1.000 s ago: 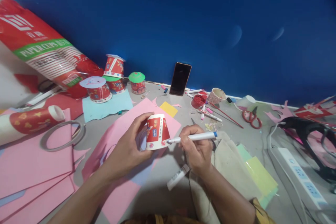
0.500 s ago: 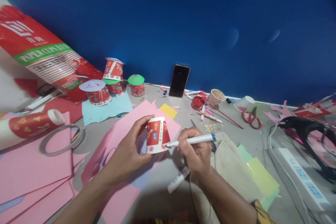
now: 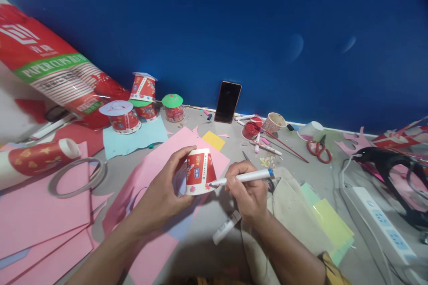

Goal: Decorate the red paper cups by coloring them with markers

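Observation:
A red and white paper cup (image 3: 201, 171), printed with flowers and lettering, is held upside down over the pink paper by my left hand (image 3: 169, 182), thumb at its lower rim and fingers around the far side. Between the fingers of my right hand (image 3: 245, 191) is a white marker (image 3: 249, 177) with a blue end. Its tip meets the cup's right side, near a pink flower by the rim. Below the hands lies a white glue stick (image 3: 226, 228). Pink paper (image 3: 155, 258) spreads under my left arm.
Decorated cups (image 3: 125, 121) with paper tops stand at the back left beside a bag of paper cups (image 3: 60, 62). A phone (image 3: 228, 102) leans on the blue wall. Red-handled scissors (image 3: 319, 149), a power strip (image 3: 384, 222) and a cloth (image 3: 294, 218) lie to the right; a tape roll (image 3: 77, 178) lies left.
The view has shifted very slightly. Both hands keep nearly the same pose, with the marker tip still at the cup's lower right side.

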Action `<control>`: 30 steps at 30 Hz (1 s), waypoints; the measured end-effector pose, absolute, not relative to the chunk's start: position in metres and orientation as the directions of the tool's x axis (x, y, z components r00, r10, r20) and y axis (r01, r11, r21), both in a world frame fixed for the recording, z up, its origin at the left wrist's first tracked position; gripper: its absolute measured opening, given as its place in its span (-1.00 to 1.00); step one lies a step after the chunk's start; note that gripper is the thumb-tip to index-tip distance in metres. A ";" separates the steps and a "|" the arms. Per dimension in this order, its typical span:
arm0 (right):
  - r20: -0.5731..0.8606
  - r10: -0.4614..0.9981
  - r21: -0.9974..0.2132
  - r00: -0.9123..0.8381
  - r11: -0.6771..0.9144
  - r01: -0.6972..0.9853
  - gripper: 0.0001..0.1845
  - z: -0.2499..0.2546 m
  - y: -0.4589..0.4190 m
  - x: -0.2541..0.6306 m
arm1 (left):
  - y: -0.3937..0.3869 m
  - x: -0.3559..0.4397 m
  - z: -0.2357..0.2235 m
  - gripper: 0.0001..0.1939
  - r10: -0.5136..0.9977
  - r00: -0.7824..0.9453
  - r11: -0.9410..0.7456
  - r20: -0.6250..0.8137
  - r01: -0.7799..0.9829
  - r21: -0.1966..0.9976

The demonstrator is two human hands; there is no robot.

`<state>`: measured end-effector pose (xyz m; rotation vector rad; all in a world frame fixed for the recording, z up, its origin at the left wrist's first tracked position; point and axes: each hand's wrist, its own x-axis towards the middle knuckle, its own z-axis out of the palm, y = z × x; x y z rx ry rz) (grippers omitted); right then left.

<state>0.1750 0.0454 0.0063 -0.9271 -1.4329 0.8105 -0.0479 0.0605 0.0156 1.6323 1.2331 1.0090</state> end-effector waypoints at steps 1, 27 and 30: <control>0.445 0.896 -0.893 0.003 0.443 0.082 -0.73 0.007 0.045 0.175 | 0.061 -0.048 0.016 -0.17 0.974 0.196 -0.170 0.112 0.307 0.936; 0.469 0.883 -0.871 -0.020 0.466 0.152 -0.69 0.007 0.044 0.174 | 0.061 -0.045 0.023 -0.17 0.975 0.204 -0.155 0.089 0.336 0.929; 0.481 0.876 -0.861 -0.023 0.478 0.173 -0.71 0.009 0.045 0.174 | 0.061 -0.045 0.025 -0.18 0.972 0.218 -0.165 0.089 0.357 0.919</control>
